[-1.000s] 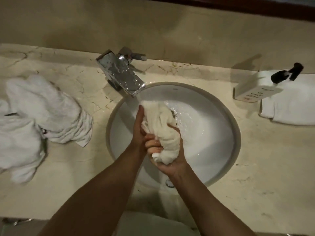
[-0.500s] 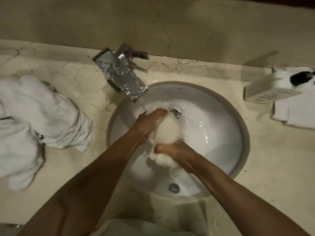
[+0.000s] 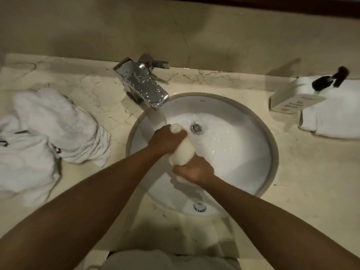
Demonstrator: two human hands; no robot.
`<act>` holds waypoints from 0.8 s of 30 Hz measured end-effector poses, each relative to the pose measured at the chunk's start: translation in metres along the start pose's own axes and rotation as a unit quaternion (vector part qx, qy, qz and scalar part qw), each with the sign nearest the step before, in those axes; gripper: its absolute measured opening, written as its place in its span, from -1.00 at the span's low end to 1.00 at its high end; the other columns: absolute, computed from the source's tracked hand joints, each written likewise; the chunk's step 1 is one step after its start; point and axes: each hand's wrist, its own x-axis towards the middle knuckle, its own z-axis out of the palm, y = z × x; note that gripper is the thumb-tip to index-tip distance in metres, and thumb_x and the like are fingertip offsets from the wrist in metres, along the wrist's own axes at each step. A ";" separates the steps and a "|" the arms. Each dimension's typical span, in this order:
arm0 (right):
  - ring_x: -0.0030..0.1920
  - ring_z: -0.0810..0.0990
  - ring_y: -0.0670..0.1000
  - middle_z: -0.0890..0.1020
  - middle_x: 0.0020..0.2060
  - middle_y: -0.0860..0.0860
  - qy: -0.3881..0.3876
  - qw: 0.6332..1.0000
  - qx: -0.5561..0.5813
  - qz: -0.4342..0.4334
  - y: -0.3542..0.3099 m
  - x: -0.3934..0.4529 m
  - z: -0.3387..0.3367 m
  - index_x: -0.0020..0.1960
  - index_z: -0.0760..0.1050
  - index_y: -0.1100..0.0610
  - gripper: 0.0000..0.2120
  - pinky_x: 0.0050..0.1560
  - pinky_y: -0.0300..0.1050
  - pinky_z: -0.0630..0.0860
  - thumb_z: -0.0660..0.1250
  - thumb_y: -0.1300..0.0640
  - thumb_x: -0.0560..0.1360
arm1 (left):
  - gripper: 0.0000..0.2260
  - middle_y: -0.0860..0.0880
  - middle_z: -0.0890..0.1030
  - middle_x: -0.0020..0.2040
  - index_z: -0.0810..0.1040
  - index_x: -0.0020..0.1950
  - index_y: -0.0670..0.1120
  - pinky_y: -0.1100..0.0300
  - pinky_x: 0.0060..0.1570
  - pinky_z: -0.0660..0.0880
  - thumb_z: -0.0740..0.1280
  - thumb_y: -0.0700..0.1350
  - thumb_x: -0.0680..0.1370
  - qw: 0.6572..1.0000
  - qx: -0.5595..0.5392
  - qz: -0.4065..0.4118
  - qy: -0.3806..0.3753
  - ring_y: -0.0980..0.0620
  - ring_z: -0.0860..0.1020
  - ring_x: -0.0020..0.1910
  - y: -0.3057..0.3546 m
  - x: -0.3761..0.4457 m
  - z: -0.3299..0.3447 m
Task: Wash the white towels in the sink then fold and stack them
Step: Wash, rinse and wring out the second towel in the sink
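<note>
Right now both hands close around one white towel (image 3: 180, 151), bunched into a thick roll over the sink basin (image 3: 251, 117). The left hand (image 3: 167, 140) wraps its grip around the upper end, with a knob of cloth poking out above the fingers, just under the stream from the chrome faucet (image 3: 143, 83). The right hand (image 3: 192, 170) clamps its grip on the lower end, fingers curled over the cloth; a little of the towel hangs out below it. The two grips sit close together with the roll running between them, which reads as wringing or scrubbing, though I cannot tell which. Water runs and foams white around the drain (image 3: 195, 127).

Outward on the worktop (image 3: 311, 172), a rumpled heap of white towels (image 3: 54, 123) lies to the left of the basin, loose and unfolded; whether they are wet or dry is not clear. To the right, a folded white towel (image 3: 335, 117) lies flat beside a pump dispenser (image 3: 294, 96) that rests partly against it.

As a judgement, the task is in its washing stage and not far along: one towel is under the tap, the heap on the left looks yet to be dealt with, and at most one piece on the right is folded. Nothing amounts to a stack yet, so rinsing, wringing, folding and stacking mostly remain.
</note>
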 end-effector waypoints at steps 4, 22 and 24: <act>0.03 0.68 0.08 0.69 0.00 0.00 0.002 0.993 0.111 -0.035 0.028 -0.008 -0.026 0.19 0.50 0.03 -0.26 0.08 0.12 0.62 0.50 -0.25 0.08 | -0.72 -0.02 0.70 0.06 0.60 0.13 0.02 0.12 -0.05 0.58 0.47 0.08 0.48 0.949 -0.314 -0.016 -0.031 -0.03 0.66 0.03 -0.015 -0.029 -0.002; -0.35 0.49 -0.01 0.59 -0.31 0.07 -0.072 0.897 0.435 -0.037 0.023 -0.036 -0.028 0.07 0.60 0.21 -0.82 -0.32 -0.11 0.41 0.40 0.18 0.49 | -0.57 -0.09 0.50 0.37 0.38 0.49 -0.06 0.00 0.30 0.42 0.20 0.06 0.65 0.935 0.299 0.188 -0.004 -0.11 0.45 0.34 0.050 -0.062 -0.073; -0.31 0.50 0.01 0.60 -0.26 0.07 -0.068 0.893 0.441 -0.052 0.021 -0.037 -0.029 0.07 0.60 0.18 -0.76 -0.34 -0.12 0.42 0.41 0.13 0.42 | -0.59 -0.10 0.52 0.34 0.40 0.46 -0.07 0.01 0.30 0.42 0.20 0.06 0.65 0.929 0.298 0.220 0.010 -0.10 0.45 0.33 0.069 -0.069 -0.074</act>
